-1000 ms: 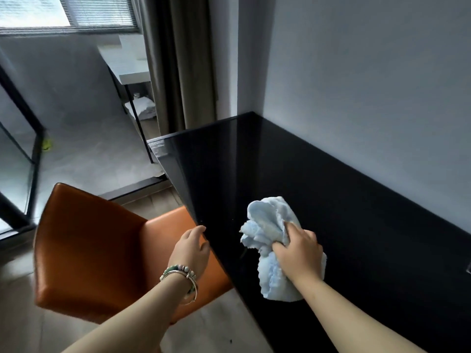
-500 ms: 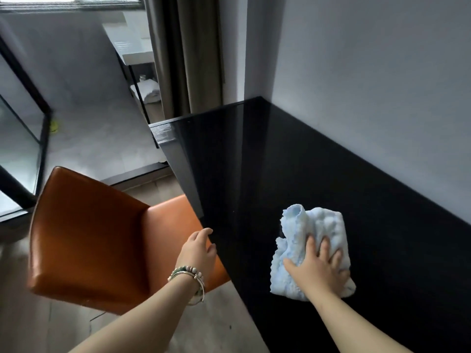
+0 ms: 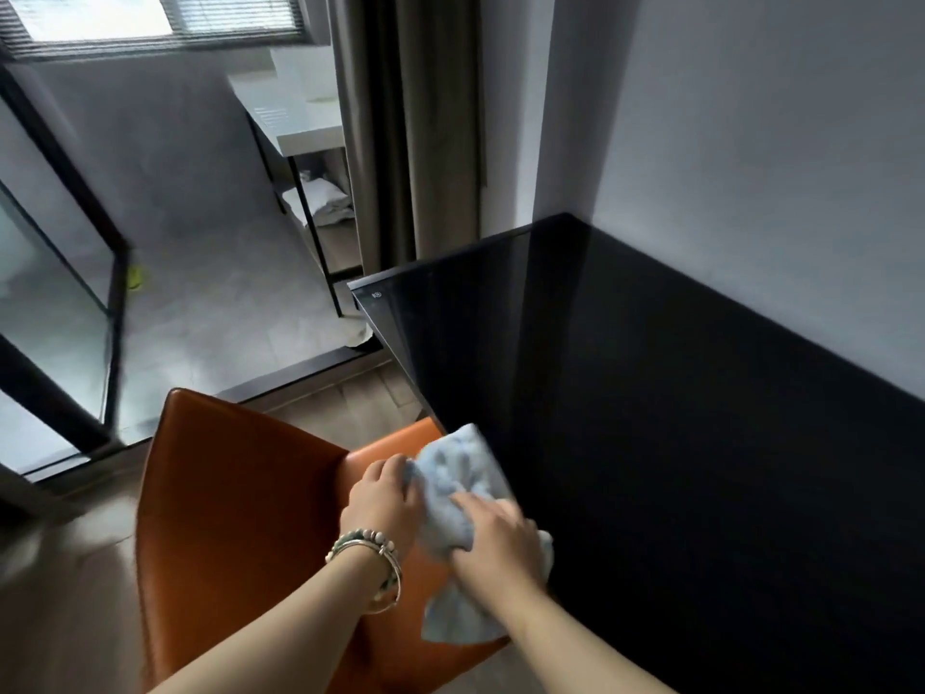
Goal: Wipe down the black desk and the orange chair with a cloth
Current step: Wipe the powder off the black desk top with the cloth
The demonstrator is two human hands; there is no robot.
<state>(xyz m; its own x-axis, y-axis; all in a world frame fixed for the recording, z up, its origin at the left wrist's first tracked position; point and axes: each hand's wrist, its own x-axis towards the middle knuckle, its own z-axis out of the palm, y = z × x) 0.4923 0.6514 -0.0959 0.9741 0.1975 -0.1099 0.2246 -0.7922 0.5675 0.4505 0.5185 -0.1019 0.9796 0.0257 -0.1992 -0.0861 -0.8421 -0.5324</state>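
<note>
now that the cloth [image 3: 453,470] has been dragged from mid worktop [image 3: 650,418] back to its near edge by the orange chair [image 3: 240,493], i'd guess the chair's next. right hand [image 3: 495,540] presses flat on it, left hand [image 3: 383,503] has come up touching its side, can't tell if it's gripping. it's pale blue, bunched, one corner hanging off.

Blurred by motion toward 6 o'clock: right hand [image 3: 500,538] on blue cloth [image 3: 458,473], grip unreadable. Hidden behind the cloth: fingertips of the left hand [image 3: 383,498]. Cut off at 3 to 5 o'clock: black desk [image 3: 675,418]; at 6 to 7, orange chair [image 3: 240,493]. Too small to read: logo [image 3: 377,295].
</note>
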